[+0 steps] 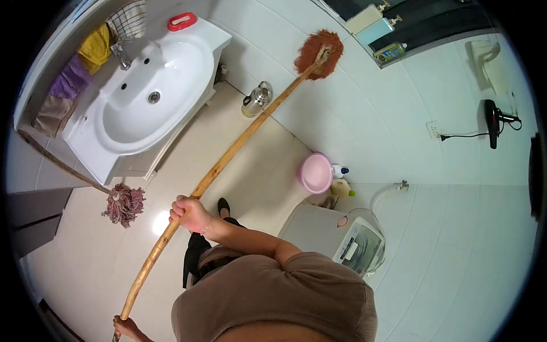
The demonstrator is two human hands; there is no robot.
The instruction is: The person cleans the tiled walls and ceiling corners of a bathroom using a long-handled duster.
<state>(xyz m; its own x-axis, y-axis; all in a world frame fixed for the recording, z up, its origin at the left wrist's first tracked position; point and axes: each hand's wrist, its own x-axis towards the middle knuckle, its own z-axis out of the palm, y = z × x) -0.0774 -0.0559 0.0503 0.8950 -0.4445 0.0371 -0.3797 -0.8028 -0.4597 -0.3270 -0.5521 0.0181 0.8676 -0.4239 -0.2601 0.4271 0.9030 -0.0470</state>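
A long, slightly crooked wooden pole runs diagonally across the view. It is the handle of a mop [307, 57] with a bushy reddish-brown head. The head is raised up against the white wall. My right hand [191, 214], with a thin bracelet at the wrist, is wrapped around the middle of this handle. Lower down, my left hand [126, 326] is closed around the handle's near end, at the bottom left. A second mop [124, 205], with pinkish strands, leans at the left, apart from both hands.
A white washbasin [194, 94] with cloths over its back stands upper left. Along the wall are a metal flask [257, 100], a pink basin [316, 172], bottles and a washing machine [313, 225]. A hair dryer [491, 124] hangs right. A shelf recess holds bottles [390, 53].
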